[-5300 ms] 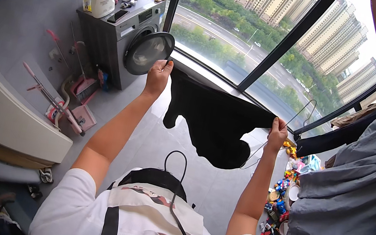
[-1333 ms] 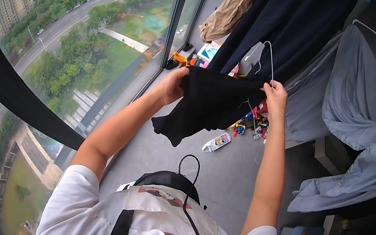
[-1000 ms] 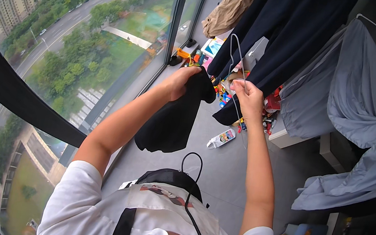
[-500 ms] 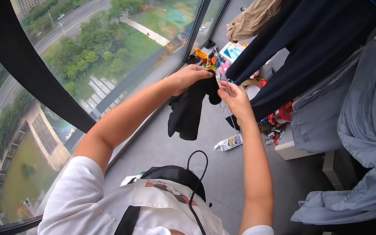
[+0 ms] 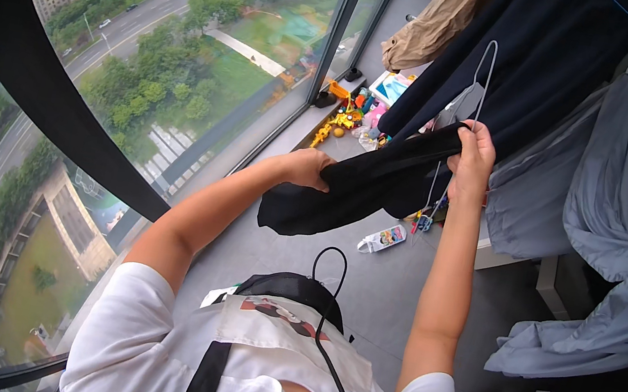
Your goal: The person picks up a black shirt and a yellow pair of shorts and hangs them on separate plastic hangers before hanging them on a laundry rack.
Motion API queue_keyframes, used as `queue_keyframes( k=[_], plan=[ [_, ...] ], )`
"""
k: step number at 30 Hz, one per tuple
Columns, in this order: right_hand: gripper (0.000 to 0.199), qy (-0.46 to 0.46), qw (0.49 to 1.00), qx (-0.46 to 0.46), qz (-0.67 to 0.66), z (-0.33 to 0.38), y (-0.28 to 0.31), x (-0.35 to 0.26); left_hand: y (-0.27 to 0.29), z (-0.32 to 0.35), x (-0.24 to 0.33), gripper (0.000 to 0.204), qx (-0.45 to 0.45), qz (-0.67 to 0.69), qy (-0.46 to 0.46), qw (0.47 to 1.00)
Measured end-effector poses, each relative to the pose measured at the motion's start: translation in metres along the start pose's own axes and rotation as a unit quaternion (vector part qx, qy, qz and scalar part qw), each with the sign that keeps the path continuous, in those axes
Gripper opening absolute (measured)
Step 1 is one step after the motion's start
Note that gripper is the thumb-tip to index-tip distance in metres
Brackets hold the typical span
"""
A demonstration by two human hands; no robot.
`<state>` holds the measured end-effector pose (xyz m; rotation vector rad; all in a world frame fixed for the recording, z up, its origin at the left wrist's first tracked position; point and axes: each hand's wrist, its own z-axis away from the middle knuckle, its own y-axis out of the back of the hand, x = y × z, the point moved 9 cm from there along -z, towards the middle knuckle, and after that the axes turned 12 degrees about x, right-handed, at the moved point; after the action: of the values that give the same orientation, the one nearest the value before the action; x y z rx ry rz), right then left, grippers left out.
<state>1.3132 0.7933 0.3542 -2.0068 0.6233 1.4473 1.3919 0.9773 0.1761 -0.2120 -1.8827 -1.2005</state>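
A black garment (image 5: 356, 191) is stretched between both hands at chest height. My left hand (image 5: 308, 168) grips its lower, bunched end, which droops toward the floor. My right hand (image 5: 475, 152) holds the upper end raised, and a thin white wire hanger (image 5: 481, 66) rises above that hand. Behind the garment hangs a dark navy cloth (image 5: 536, 59) and beside it a tan garment (image 5: 434, 25).
A large window (image 5: 162, 63) with dark frames fills the left side. Colourful toys (image 5: 352, 115) lie by the sill, and a small toy (image 5: 381, 240) lies on the grey floor. Grey-blue sheets (image 5: 605, 245) hang at the right.
My hands have drawn apart: the right hand rose to the right with one end of the black garment, stretching it out. Earlier the garment was bunched between hands held close together.
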Motion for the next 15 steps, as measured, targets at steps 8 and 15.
queue_keyframes(
  k=[8, 15],
  plan=[
    [0.007, 0.033, 0.987, 0.143, 0.064, -0.049, 0.129, -0.028, 0.056, 0.018, -0.049, 0.027, 0.042, 0.335, 0.120, 0.933],
    [0.008, 0.075, 0.973, 0.176, 0.127, -0.056, 0.175, -0.049, 0.139, -0.005, 0.026, 0.031, 0.094, -0.061, -0.009, 0.994]
  ],
)
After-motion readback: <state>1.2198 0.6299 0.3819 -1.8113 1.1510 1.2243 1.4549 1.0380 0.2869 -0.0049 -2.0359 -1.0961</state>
